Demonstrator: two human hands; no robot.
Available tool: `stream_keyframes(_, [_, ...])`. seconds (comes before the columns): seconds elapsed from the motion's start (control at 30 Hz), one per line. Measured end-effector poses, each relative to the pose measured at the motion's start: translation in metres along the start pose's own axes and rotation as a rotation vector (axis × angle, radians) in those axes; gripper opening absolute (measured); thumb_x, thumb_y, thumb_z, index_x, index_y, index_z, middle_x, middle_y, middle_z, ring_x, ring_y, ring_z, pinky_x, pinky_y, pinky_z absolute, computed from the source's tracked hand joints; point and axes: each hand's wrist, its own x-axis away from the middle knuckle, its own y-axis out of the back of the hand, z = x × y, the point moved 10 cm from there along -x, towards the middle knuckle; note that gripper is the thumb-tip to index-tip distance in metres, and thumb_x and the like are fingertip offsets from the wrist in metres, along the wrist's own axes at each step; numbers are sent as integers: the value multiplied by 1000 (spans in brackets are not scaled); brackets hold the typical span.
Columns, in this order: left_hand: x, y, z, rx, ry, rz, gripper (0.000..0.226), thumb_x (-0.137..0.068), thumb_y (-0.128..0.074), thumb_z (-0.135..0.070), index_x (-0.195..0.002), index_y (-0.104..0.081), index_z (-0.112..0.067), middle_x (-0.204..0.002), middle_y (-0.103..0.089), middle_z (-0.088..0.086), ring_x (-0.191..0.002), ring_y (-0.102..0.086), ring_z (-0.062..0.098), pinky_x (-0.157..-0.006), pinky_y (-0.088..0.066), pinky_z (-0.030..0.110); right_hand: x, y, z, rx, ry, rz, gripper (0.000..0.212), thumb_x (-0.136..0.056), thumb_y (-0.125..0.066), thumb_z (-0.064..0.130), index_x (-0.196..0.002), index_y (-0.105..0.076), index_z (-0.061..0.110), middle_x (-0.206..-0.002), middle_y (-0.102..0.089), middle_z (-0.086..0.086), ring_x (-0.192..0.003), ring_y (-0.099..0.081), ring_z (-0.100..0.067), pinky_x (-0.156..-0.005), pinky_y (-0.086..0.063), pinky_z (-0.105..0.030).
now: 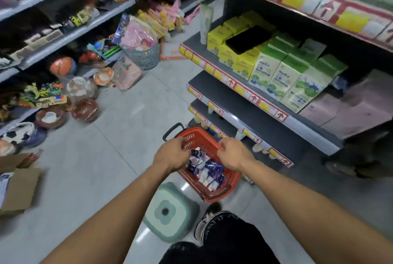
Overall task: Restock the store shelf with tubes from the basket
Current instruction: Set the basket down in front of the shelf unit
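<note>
Tubes (pixel 209 170) crowd our basket (pixel 231 178); left hand (pixel 172 155) pinches one, right hand (pixel 232 153) unclear. Shelf (pixel 251 112) at two o'clock: we risk dropping it.

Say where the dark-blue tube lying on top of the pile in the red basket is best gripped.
Judging by its pose, grip the dark-blue tube across its body, coming from above through the red basket's open top. It lies roughly flat on the pile, so its upper side is the exposed part; the basket walls block the sides.
</note>
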Motion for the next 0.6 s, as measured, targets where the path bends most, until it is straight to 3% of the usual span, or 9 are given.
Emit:
stream_keyframes(0.13, [-33, 9, -25, -59, -35, 55, 28, -94, -60, -33, -119, -66, -22, -114, -74, 2, -97, -68, 22, -88, -57, 38, -20, 14, -20, -35, -58, 7, 18, -91, -55, 39, -97, -66, 25, -88, -69, 2, -75, -67, -19, -69, -59, -38])
stream_keyframes(0.27, [-57, 20, -46, -108, -79, 65, 37, -94, -60, -36, -127, -66, -21, -120, -73, 5, -104, -68, 25, -89, -56, 37, -27, 36, -36, -11, -116, -52, 29, -93, -55, 36, -111, -70, 19, -107, -72, -6, -91, -69, -27, -81, -57, -37])
stream_keyframes(0.43, [-84, 28, -55, -173, -119, 93, 44, -92, -58, -42, -130, -65, -22, -126, -70, 6, -106, -68, 25, -86, -56, 36, -37, 39, -49, -39, -210, -88, 19, -97, -54, 32, -105, -68, 21, -100, -69, -4, -81, -62, -21, -75, -54, -32])
stream_keyframes(0.6, [-121, 23, -52, -239, -199, 192, 30, -94, -56, -42, -114, -69, -23, -113, -76, 5, -97, -71, 25, -88, -59, 40, -49, 21, -50, -166, -324, -92, 21, -93, -54, 35, -100, -70, 22, -99, -73, -2, -87, -67, -23, -82, -57, -37])
